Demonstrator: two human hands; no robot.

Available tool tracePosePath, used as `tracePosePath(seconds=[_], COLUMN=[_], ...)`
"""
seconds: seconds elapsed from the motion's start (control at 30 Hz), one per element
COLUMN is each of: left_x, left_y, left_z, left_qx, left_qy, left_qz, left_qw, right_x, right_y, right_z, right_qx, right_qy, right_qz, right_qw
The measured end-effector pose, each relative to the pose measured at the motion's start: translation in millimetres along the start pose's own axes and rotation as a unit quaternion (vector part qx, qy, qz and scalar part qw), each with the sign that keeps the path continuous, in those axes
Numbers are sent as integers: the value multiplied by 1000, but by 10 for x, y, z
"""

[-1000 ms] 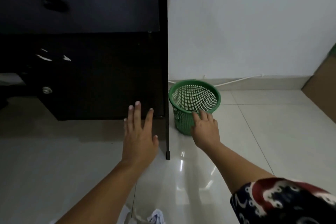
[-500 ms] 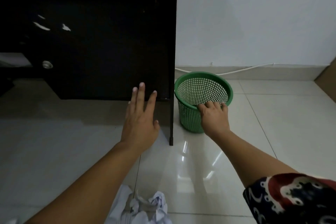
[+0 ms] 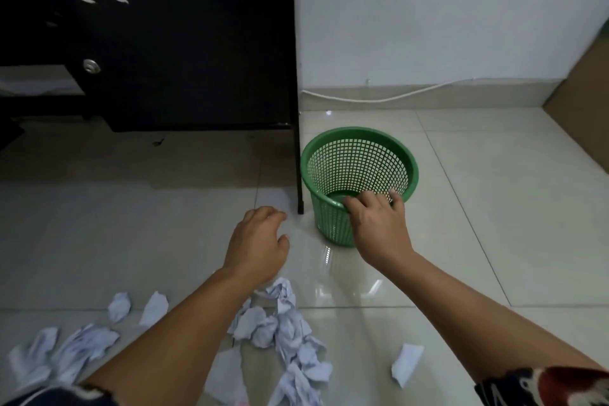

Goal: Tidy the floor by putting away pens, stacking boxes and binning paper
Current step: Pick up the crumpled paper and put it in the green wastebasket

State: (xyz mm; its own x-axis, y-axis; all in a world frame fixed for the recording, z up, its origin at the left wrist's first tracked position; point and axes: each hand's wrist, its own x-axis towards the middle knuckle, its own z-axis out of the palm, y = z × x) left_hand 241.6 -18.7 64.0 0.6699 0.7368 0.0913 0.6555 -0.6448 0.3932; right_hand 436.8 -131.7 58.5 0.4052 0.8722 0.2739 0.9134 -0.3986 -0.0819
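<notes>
Dark cabinet (image 3: 184, 43) looms beyond both hands, green bin (image 3: 333, 224) gripped at its near rim by the right hand (image 3: 379, 227), left hand (image 3: 257, 247) loosely curled and empty, crumpled paper (image 3: 283, 330) just behind its fingers.

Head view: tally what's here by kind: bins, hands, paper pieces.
Green bin: 1
Hands: 2 (left hand, right hand)
Crumpled paper pieces: at least 7; the heap overlaps, so the exact count is unclear
Total: at least 10
</notes>
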Motion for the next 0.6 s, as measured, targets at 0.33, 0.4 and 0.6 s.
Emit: tracePosePath(seconds=[0.33, 0.4, 0.6], left_x=[-340, -411, -812], left_y=[5, -68, -163], left_z=[190, 235, 565], left_qx=[21, 18, -16], left_qy=[-42, -44, -107], left_qz=[30, 18, -8], left_qw=[998, 999, 994], right_x=[-430, -521, -1421], right_y=[-192, -259, -77], right_z=[-159, -206, 8], right_qx=[2, 19, 119], right_qy=[4, 56, 3], right_qz=[-15, -10, -131], right_qw=[1000, 998, 984])
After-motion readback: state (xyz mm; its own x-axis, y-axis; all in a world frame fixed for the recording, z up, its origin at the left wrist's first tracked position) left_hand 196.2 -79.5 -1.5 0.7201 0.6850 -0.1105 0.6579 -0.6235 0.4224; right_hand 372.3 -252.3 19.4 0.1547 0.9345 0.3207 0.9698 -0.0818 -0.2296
